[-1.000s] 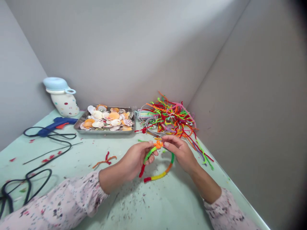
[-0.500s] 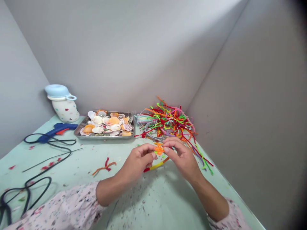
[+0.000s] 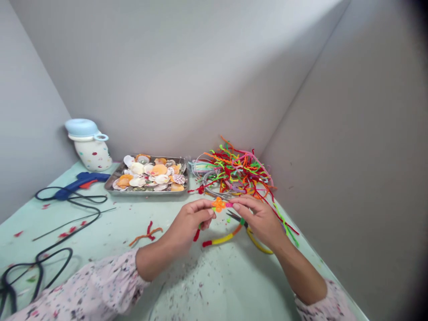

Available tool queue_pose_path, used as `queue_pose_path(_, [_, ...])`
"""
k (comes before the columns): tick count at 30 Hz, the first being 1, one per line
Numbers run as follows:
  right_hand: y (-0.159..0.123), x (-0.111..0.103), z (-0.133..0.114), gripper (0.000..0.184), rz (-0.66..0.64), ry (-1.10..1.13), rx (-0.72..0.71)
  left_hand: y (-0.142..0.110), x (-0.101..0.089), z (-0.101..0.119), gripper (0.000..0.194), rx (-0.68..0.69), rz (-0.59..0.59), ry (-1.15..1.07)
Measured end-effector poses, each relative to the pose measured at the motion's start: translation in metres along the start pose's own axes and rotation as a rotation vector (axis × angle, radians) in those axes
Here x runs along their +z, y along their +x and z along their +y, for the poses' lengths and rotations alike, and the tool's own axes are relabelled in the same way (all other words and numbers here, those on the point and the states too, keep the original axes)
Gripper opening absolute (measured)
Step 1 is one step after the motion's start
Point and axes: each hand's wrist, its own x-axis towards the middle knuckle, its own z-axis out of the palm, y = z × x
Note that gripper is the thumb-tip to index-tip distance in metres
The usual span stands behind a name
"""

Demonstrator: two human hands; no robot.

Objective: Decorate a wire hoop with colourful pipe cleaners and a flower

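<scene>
An orange pipe-cleaner flower [image 3: 219, 204] sits between my two hands on a multicoloured pipe-cleaner band [image 3: 223, 240]. My left hand [image 3: 192, 221] pinches the band at the flower's left side, where some green shows; a red end pokes out below those fingers. On the other side my right hand [image 3: 259, 219] grips the pink part. The band's orange, yellow and red length curves down below the right fingers, its red tip free. Scissors [image 3: 254, 239] with a yellow handle lie under my right hand, partly covered by it.
A metal tray [image 3: 147, 193] of seashells stands at the back, left of a tangled pile of pipe cleaners [image 3: 239, 171]. Further left are a blue glue gun [image 3: 78, 183], its dark cord [image 3: 72, 236] and a blue-lidded bottle [image 3: 92, 149]. Orange and red pipe-cleaner scraps [image 3: 147, 233] lie near my left hand.
My right hand has drawn slightly right, away from the flower, and the pink part now shows between them. The scissors and more of the band have come into sight beneath.
</scene>
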Motion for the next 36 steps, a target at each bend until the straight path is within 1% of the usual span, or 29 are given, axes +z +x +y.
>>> queue_pose_path(4, [0.002,0.002,0.007,0.025,-0.043,0.089,0.109,0.001,0.001,-0.001,0.013,-0.090,-0.030,-0.175])
queue_pose_path(7, [0.002,0.007,0.013,0.026,-0.083,0.145,0.199,0.001,0.002,-0.002,0.009,-0.146,-0.023,-0.285])
queue_pose_path(11, [0.002,0.016,0.021,0.024,-0.122,0.131,0.276,0.003,0.002,-0.007,0.002,-0.223,0.030,-0.266])
queue_pose_path(14, [0.002,0.020,0.024,0.024,-0.129,0.104,0.291,0.004,0.002,-0.008,0.006,-0.302,0.055,-0.249])
queue_pose_path(17, [0.002,0.022,0.024,0.024,-0.137,0.107,0.280,0.005,0.001,-0.008,0.009,-0.386,0.057,-0.280])
queue_pose_path(19, [0.002,0.023,0.024,0.024,-0.144,0.118,0.284,0.006,0.000,-0.008,0.009,-0.411,0.052,-0.298])
queue_pose_path(28, [0.001,0.028,0.033,0.022,-0.136,0.152,0.258,0.007,-0.003,-0.010,0.006,-0.384,0.065,-0.233])
queue_pose_path(33, [-0.002,0.030,0.028,0.020,-0.104,0.069,0.128,0.004,-0.001,-0.014,0.006,-0.267,0.039,-0.133])
queue_pose_path(36, [-0.005,0.032,0.022,0.019,-0.103,0.040,0.101,0.002,0.001,-0.015,0.007,-0.220,0.008,-0.115])
